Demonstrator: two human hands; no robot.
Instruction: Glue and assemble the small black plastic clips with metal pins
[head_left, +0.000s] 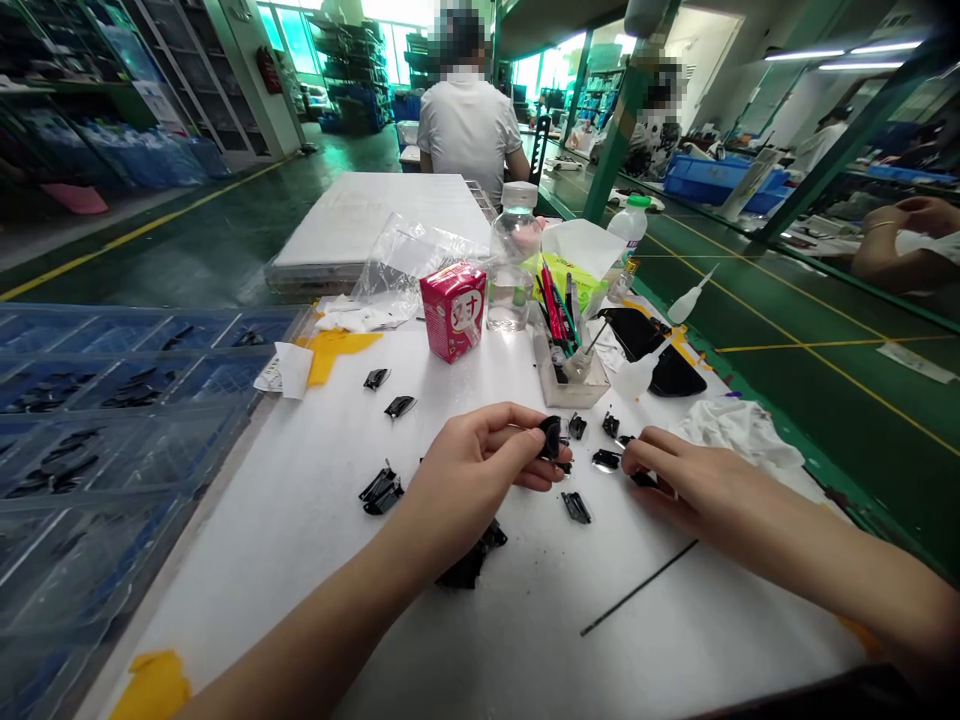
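The left hand [491,450] pinches a small curved piece of glossy black plastic [551,437] between thumb and fingertips, holding it up over the middle of the white-topped desk [300,560]. The right hand [686,475] is low over the desk to the right, its fingers curled at a dark piece [643,480] that they partly cover; whether they grip it or only touch it, I cannot tell. Between the two hands lie several small black pieces with clear film, one of them, a flat black piece [606,460], just beside the right fingertips. Nearer the person is a ribbed black pair of strips [576,507], and below it a thin black rod [637,590] lies slantwise, its upper end close to the right wrist. A larger black heap [466,568] is partly hidden by the left forearm, with a black bundle [381,490] on that arm's other side. Beyond the hands stand a red drink carton [451,315], a clear plastic bottle [511,270] and a pale open box [574,385] of pens and tools. A crumpled white cloth [739,435] lies beside the right forearm. At the left, a blue-based divided tray [165,450] holds more dark pieces.
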